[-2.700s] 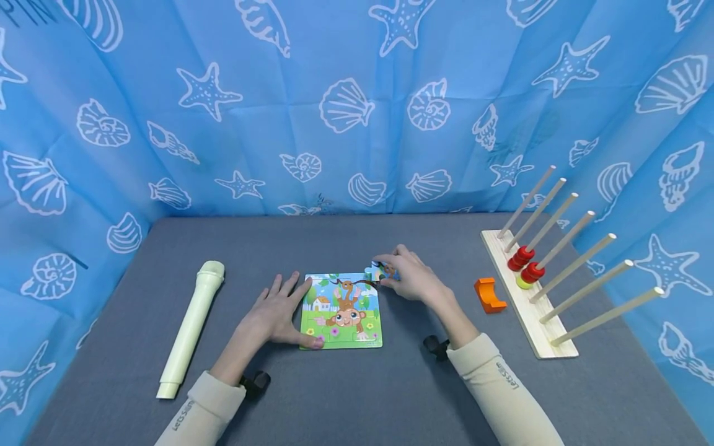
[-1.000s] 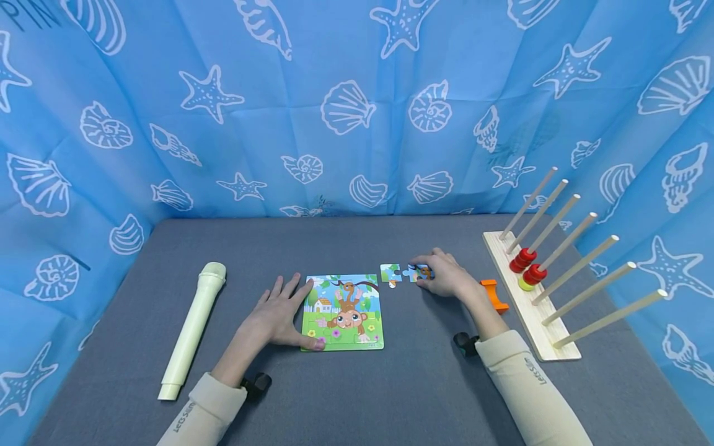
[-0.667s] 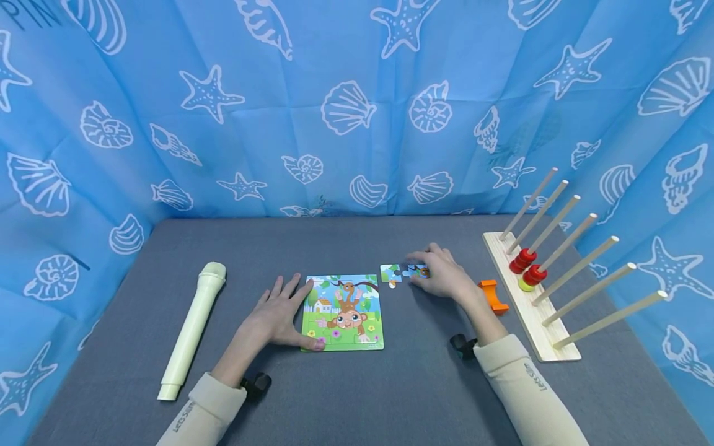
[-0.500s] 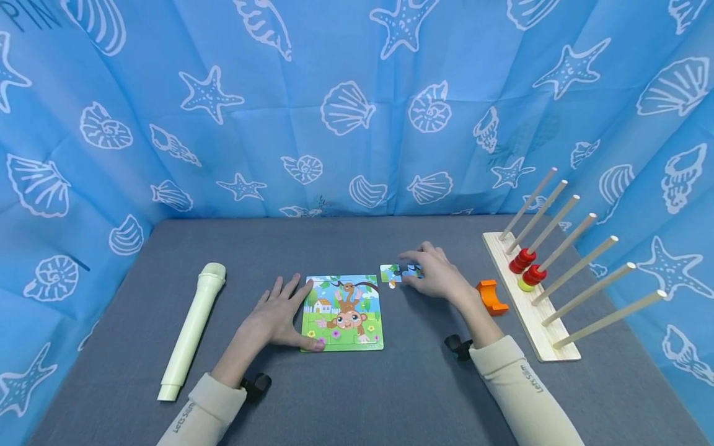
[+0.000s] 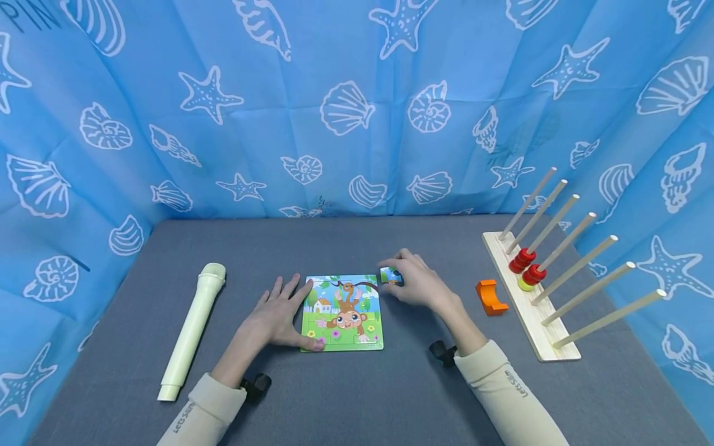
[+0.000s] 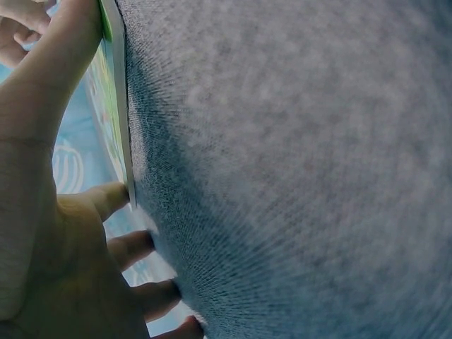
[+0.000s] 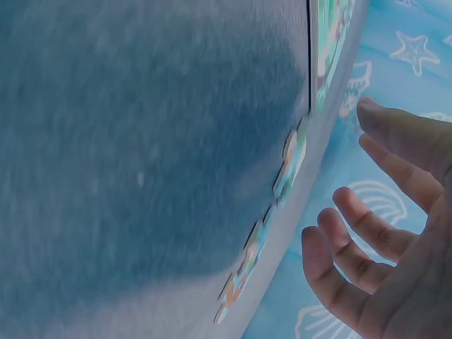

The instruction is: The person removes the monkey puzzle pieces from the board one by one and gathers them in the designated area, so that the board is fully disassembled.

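A square monkey jigsaw puzzle (image 5: 347, 313) lies flat at mid-table. My left hand (image 5: 277, 314) is spread along its left side, with thumb and index finger touching the frame at the near and far corners. Just right of the puzzle's far corner, a loose jigsaw piece (image 5: 388, 273) lies on the cloth. Over it hovers my right hand (image 5: 415, 282), fingers bent loosely and apart from it. In the right wrist view that piece (image 7: 291, 166) and a second piece (image 7: 244, 268) lie in a row on the table; the hand mostly hides the second in the head view.
A pale green toy microphone (image 5: 192, 331) lies at the left. On the right are an orange arch block (image 5: 491, 297) and a wooden peg rack (image 5: 530, 303) with red and yellow-green beads. Patterned blue cloth (image 5: 357, 155) hangs behind the table.
The right hand carried a piece off the puzzle's far-right corner, set it down to the right and let go, then moved back left over the other piece. The left hand stayed put.
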`<act>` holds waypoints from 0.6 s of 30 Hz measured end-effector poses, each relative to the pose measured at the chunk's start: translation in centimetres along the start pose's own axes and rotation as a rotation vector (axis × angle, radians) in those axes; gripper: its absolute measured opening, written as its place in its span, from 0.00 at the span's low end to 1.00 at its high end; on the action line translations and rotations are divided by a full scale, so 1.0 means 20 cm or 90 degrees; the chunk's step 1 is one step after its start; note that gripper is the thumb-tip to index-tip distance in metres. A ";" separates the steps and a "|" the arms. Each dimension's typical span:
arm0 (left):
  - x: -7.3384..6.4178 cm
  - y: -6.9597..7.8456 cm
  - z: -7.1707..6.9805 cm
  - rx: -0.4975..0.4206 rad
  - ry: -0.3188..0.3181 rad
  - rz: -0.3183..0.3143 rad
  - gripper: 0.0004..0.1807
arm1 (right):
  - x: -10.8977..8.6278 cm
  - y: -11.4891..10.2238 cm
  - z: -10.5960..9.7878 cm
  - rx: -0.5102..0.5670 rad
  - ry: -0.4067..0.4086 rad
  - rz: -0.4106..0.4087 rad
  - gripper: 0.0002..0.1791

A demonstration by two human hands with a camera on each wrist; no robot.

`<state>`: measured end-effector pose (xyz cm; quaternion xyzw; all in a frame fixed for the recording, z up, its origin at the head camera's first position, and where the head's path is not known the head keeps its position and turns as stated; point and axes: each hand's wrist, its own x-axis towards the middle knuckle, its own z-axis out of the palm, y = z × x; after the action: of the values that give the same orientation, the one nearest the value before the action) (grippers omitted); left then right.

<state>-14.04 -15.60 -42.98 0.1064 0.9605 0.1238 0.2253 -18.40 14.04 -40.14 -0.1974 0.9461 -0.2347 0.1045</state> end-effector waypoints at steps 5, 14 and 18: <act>-0.01 0.00 0.00 -0.002 0.000 -0.001 0.72 | 0.01 -0.04 0.03 0.006 -0.007 -0.024 0.24; -0.01 0.00 0.00 0.001 -0.004 -0.002 0.72 | 0.03 -0.10 0.08 0.008 -0.025 -0.038 0.23; -0.01 0.00 0.00 -0.004 -0.006 -0.001 0.72 | 0.04 -0.12 0.11 0.011 -0.039 -0.044 0.22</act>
<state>-13.91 -15.69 -42.90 0.1054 0.9591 0.1259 0.2304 -17.70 10.84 -41.02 -0.2361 0.9331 -0.2398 0.1269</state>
